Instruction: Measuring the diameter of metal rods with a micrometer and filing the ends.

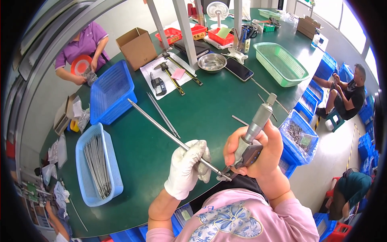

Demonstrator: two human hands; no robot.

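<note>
- Left hand [186,168], in a white glove, is wrapped around a long thin metal rod [169,134] near its close end. The rest of the rod sticks out up and to the left, over the green desk [209,105].
- Right hand [258,151], bare, is closed around a digital micrometer [253,137] with the thimble pointing up and away. The rod's tip sits right at the measuring end, down by the person's chest.
- Biggest risk imo: the rod is long and only gripped at one end, so the free end can sag or wobble. That would cock the tip in the micrometer and give a bad reading.
- Looks like nothing is resting on the desk, so any shake in either hand goes straight into the measurement.
- If the glove slips on the smooth metal, the rod could slide out and drop.
- The free end hangs above two loose rods [163,115] on the desk and isn't far from the blue basket [111,92], so a swing could knock those.
- The light blue basket of rods [98,165] sits well to the left, out of harm's way.
</note>
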